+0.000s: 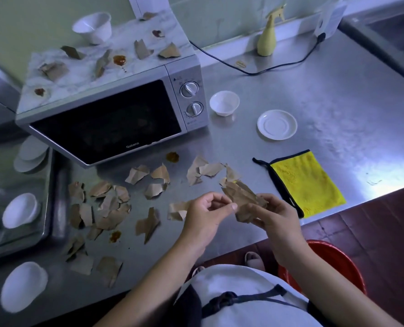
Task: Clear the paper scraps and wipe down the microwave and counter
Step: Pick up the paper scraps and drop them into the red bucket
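Several torn brown paper scraps (pixel 111 204) lie on the steel counter (pixel 326 95) in front of the silver microwave (pixel 106 123). More scraps (pixel 142 49) and brown sauce stains (pixel 119 59) sit on the microwave's top. My right hand (pixel 275 214) grips a bundle of collected scraps (pixel 242 199) just above the counter's front edge. My left hand (pixel 206 214) is beside it, fingers curled, thumb and fingertips touching the bundle's left side. A yellow cloth (pixel 307 182) lies flat to the right of my hands.
A white bowl (pixel 224 102) and saucer (pixel 277 124) stand right of the microwave. A yellow spray bottle (pixel 268 38) and black cord (pixel 267 69) are at the back wall. A red bucket (pixel 330 263) is on the floor. A tray of white dishes (pixel 19 208) is at left.
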A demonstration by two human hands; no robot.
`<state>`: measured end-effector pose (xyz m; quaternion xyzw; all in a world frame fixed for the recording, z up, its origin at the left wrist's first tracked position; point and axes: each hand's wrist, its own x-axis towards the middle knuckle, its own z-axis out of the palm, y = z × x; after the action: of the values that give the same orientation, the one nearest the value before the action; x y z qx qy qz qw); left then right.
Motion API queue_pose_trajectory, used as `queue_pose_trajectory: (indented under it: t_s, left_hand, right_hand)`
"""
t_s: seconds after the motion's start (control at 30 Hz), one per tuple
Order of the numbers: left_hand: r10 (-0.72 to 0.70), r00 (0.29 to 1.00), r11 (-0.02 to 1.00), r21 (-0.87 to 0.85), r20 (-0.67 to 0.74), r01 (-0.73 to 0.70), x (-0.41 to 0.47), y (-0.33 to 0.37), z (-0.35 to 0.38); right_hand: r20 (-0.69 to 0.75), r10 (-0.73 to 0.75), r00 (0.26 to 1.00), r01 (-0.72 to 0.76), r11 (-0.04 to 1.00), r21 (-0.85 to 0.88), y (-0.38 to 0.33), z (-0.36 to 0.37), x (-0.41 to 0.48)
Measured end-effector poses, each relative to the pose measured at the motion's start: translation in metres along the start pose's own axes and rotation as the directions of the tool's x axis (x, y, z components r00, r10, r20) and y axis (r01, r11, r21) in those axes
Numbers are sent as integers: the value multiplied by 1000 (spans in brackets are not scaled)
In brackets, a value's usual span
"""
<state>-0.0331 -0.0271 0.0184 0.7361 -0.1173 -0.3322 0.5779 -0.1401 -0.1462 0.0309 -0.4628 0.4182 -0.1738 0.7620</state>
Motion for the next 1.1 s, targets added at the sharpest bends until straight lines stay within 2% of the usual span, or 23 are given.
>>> queue_pose_trajectory:
  t_s: [0.1, 0.17, 0.23, 0.33, 0.37, 0.43, 0.6, 0.8, 0.87, 0.93, 0.97, 1.03, 1.1]
  left_hand:
    - [-25, 989, 989, 140, -144, 45, 20, -11, -23]
    - [-38, 971, 915, 383, -235, 128, 36, -25, -46]
    - [-60, 961, 742, 632, -270, 224, 49, -43, -67]
    - [-68, 965, 387, 885, -252, 258, 59, -71, -83]
    - [-62, 971, 322, 917, -229, 237, 62, -80, -85]
    - [-29, 979, 281, 939, -200, 200, 66, -95, -85]
    - [74, 975, 358, 918, -211, 171, 68, -96, -78]
    - [62, 917, 691, 680, -393, 245, 42, -57, -68]
    - [22, 902, 821, 523, -431, 229, 28, -35, -58]
    - [-46, 914, 963, 224, -403, 147, 14, -11, -43]
    - [-70, 930, 993, 65, -362, 100, 7, 2, -35]
    - [-81, 964, 984, -177, -254, 36, -6, 22, -18]
    - [-69, 979, 958, -286, -191, 11, -14, 32, -1]
  right_hand:
    - [-88, -16, 996, 14, 1000, -16, -2, -12, 11]
    - [-113, -26, 993, 24, 1000, -19, -3, -23, 16]
    - [-129, -24, 991, 22, 1000, -16, -3, -33, 19]
    - [-117, -18, 993, 15, 1000, -19, -5, -44, 22]
    - [-108, -15, 994, 13, 1000, -22, -5, -47, 23]
    - [-102, -13, 995, 11, 1000, -19, -7, -52, 25]
    - [-68, -6, 998, 3, 999, -32, -12, -63, 31]
    - [-4, -3, 1000, 3, 998, -67, -15, -70, 44]
    - [25, 11, 1000, -9, 996, -89, -15, -69, 49]
    - [56, 23, 998, -17, 995, -102, -14, -64, 53]
    - [79, 28, 996, -19, 994, -108, -15, -60, 55]
    - [148, 36, 988, -19, 993, -116, -16, -51, 58]
    - [238, 40, 970, -13, 993, -116, -18, -41, 58]
